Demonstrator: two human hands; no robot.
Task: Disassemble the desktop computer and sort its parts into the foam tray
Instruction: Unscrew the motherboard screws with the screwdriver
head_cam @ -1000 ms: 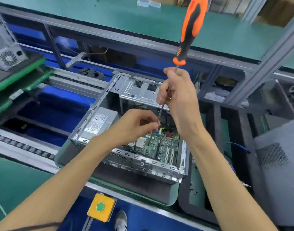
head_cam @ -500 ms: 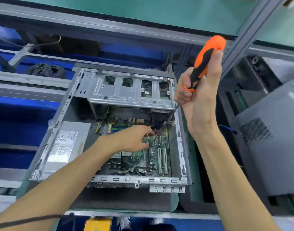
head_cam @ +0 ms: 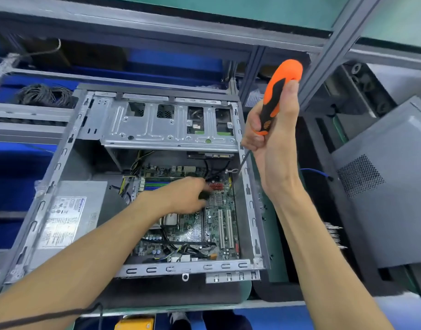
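Bare forearms, sleeveless; a thin dark cord [head_cam: 49, 314] crosses the left forearm.

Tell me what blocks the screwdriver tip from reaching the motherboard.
Nothing visible blocks it. The screwdriver in the right hand angles past the case's right rail toward the motherboard; the left hand rests left of its path.

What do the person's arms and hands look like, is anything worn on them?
Both forearms are bare, with no sleeves in view. The left hand and the right hand wear no gloves, and no rings or watch show. A thin dark cord lies across the left forearm near the bottom edge of the picture; where it leads cannot be told.
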